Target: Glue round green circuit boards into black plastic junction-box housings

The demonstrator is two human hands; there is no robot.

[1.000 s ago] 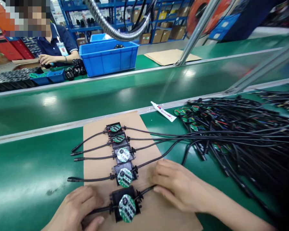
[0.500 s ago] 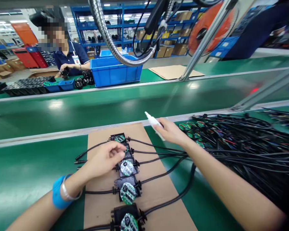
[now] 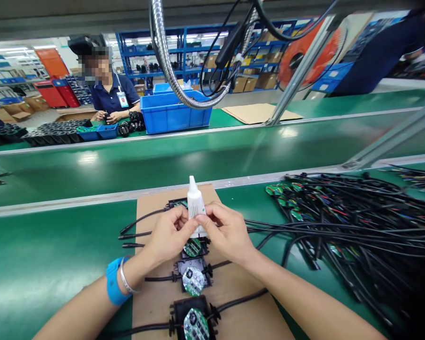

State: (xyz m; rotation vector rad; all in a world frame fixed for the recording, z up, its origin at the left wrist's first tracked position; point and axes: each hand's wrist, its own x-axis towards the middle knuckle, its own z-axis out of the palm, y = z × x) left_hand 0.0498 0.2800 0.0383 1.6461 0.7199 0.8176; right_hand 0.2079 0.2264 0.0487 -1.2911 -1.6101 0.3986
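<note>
A white tube (image 3: 195, 203) with a pointed nozzle stands upright between both hands, nozzle up. My left hand (image 3: 172, 233) pinches its lower left side, and my right hand (image 3: 228, 231) grips its lower right side. Below them, a row of black housings with round green circuit boards runs down a cardboard sheet (image 3: 152, 302). One board (image 3: 193, 281) lies below the hands, and another (image 3: 196, 325) is nearest to me. Black cables leave the housings on both sides. The upper housings are partly hidden by my hands.
Many black cables (image 3: 375, 226) with small green boards are heaped at the right. A metal strut (image 3: 293, 71) rises beyond the bench edge. Across the green belt (image 3: 127, 163) are a blue bin (image 3: 175, 113) and a person handling small black parts. A flexible metal hose hangs overhead.
My right hand has brought the tube left and turned it upright. My left hand has moved right and closed on it. The camera view has shifted slightly.
</note>
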